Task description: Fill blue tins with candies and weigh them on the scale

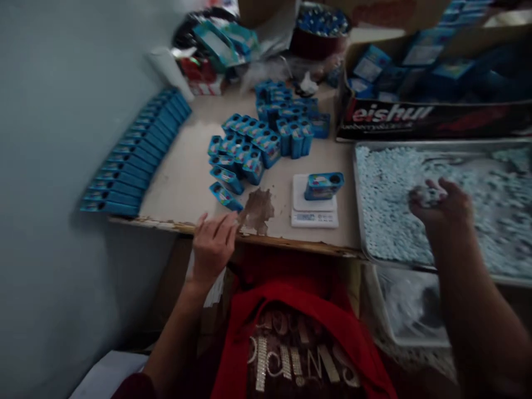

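Note:
My right hand (pixel 446 208) is turned palm up over a metal tray (pixel 362 221) of small pale-blue pieces, its fingers curled around a handful of pale pieces (pixel 430 197). My left hand (pixel 213 246) rests at the table's front edge, fingers loosely bent and slightly apart, with nothing visible in it. Just beyond its fingertips is a small blue box (pixel 224 197), tilted. Between my hands stands a white digital scale (pixel 315 219), and on it one blue box (pixel 324 187) with a dark round opening in its top.
Several blue boxes (pixel 249 138) stand clustered mid-table. A long row of blue boxes (pixel 133 158) lines the left edge by the wall. Behind the tray sits a black carton (pixel 386 119) of blue packs. A dark round tub (pixel 318 41) stands at the back.

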A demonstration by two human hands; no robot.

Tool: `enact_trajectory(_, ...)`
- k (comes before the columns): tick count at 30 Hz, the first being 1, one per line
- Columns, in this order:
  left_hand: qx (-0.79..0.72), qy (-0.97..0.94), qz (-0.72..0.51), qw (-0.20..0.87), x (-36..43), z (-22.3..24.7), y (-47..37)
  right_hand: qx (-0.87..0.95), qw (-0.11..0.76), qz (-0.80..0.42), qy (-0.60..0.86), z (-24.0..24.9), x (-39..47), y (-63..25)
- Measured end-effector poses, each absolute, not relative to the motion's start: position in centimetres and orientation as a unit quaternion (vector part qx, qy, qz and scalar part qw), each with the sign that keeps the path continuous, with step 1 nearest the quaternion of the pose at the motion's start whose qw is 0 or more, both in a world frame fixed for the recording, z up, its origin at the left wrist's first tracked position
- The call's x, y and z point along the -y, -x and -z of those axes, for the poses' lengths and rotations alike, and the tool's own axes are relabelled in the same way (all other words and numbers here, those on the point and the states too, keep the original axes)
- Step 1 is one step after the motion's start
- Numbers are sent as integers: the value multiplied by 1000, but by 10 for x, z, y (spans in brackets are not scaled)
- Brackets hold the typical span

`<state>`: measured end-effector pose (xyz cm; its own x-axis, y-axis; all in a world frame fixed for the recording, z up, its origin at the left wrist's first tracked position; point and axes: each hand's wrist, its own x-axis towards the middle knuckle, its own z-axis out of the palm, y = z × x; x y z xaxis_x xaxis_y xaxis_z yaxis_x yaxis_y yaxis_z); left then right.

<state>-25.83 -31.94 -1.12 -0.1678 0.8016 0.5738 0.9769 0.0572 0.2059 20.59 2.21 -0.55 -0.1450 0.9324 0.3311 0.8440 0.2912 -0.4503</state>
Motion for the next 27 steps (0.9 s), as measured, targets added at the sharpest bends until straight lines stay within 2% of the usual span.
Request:
enact_trajectory(1,714,624,285,139,318,14,259,736,291,-135,596,8,-26,-207)
enact_trajectory(4,706,635,294,112,303,21,253,594,377,-425,570,18,-30,-210)
enact_trajectory(6,690,650,301,103,289,22,243,532,399,-503,552,22,-27,-211)
enact_trajectory(8,676,664,305,96,274,23,233,520,410,-510,549,22,-21,-210)
enact_trajectory(12,657,684,307,83,248,24,220,417,563,-572,427,22,-12,-207)
enact_trajectory(14,656,683,314,73,239,24,217,385,608,-595,358,29,-14,-208)
enact_trajectory(18,670,647,364,-16,216,20,209,432,536,-621,374,51,-27,-222)
enact_trajectory(20,667,618,410,-73,198,18,201,368,518,-648,420,58,-31,-228)
enact_trajectory(22,653,599,449,-117,175,17,189,261,537,-674,435,58,-30,-229)
enact_trajectory(27,585,627,475,-198,112,11,150,76,587,-741,318,38,-16,-205)
